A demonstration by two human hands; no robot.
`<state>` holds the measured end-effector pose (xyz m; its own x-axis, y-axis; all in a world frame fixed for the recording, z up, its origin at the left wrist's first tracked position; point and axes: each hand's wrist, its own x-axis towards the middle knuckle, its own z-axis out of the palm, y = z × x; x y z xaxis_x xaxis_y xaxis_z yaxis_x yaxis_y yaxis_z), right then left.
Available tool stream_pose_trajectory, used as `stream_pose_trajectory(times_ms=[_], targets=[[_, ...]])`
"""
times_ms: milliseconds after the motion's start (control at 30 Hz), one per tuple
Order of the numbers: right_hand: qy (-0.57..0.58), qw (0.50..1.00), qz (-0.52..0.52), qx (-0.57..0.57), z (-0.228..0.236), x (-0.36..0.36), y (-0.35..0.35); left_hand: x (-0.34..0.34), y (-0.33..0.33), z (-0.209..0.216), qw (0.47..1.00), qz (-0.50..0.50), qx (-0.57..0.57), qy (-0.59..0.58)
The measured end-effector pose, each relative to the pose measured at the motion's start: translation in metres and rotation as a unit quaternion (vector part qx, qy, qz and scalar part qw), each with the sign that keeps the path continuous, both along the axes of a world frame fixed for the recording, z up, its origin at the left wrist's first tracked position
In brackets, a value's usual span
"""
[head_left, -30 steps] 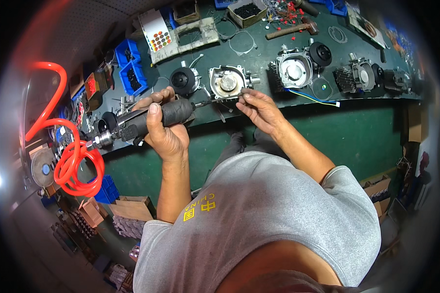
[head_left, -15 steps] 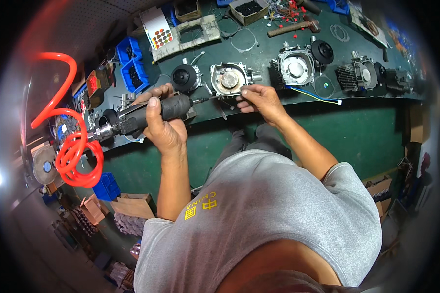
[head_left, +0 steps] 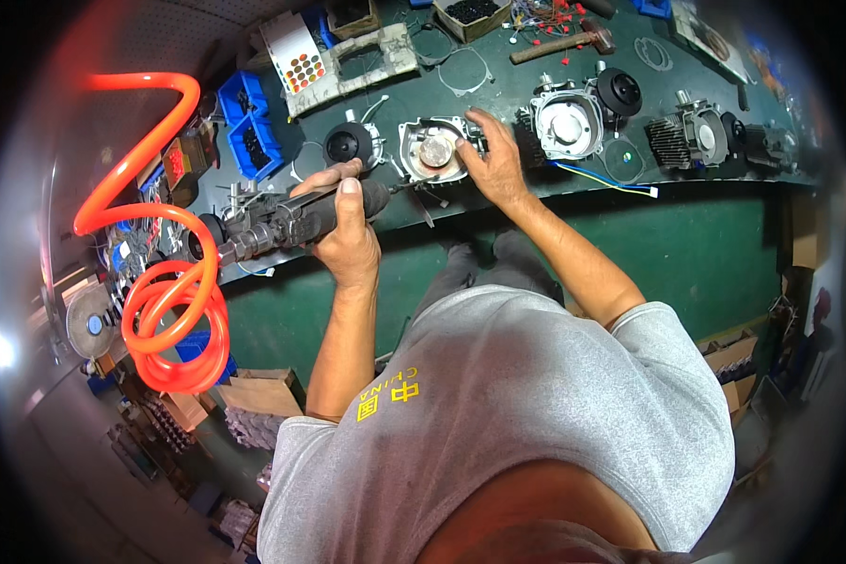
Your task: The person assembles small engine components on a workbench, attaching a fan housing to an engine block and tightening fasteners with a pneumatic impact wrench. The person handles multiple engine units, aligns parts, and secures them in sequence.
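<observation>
A black air screwdriver [head_left: 315,218] lies in my left hand [head_left: 348,230], fingers wrapped round its body. Its tip points right and meets the near left side of a metal housing [head_left: 410,150]; the exact contact is too small to make out. A coiled orange air hose [head_left: 174,329] runs from its back end. My right hand [head_left: 496,164] grips the right side of the housing, thumb near the round metal piece inside and fingers over the far edge. A black round fan part [head_left: 350,144] on a metal body sits just left of the housing.
Other metal housings [head_left: 568,130] [head_left: 701,139] stand to the right, with a blue-yellow cable [head_left: 606,182] at the bench edge. Blue bins [head_left: 256,147] of dark small parts stand at the left. A hammer [head_left: 564,45], a thin gasket [head_left: 465,71] and a box of black parts [head_left: 472,13] lie farther back.
My right hand has left the screwdriver's tip and moved up onto the housing. The screwdriver has shifted right, its tip now at the housing; the orange hose has swung right with it.
</observation>
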<state>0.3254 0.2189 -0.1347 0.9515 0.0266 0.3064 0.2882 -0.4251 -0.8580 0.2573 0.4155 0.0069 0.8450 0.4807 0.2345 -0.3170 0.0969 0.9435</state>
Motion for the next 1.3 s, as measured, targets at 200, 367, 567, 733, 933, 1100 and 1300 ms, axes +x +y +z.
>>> stream_pose_trajectory(times_ms=[200,367,567,733,933,1100,1300], targets=[[0.033,0.999,0.019,0.024,-0.015,0.005,0.002,0.002,-0.018,0.011,0.992,-0.035,0.12,0.032],[0.037,0.999,0.011,-0.004,-0.023,0.006,0.003,0.011,-0.032,0.018,0.987,-0.098,0.12,0.054],[0.046,0.999,0.002,-0.016,-0.017,0.004,0.005,0.021,-0.031,0.003,0.984,-0.125,0.129,-0.009],[0.038,0.999,0.008,-0.031,-0.014,0.008,0.001,0.024,-0.042,-0.001,0.977,-0.164,0.135,-0.025],[0.056,0.998,0.017,-0.034,-0.009,0.002,0.002,0.022,-0.049,0.001,0.977,-0.158,0.145,-0.016],[0.048,0.998,0.027,-0.032,-0.006,0.007,0.001,0.025,-0.046,0.008,0.984,-0.144,0.108,0.003],[0.075,0.996,0.043,-0.026,-0.006,0.007,-0.002,0.021,-0.041,0.009,0.985,-0.136,0.102,0.01]])
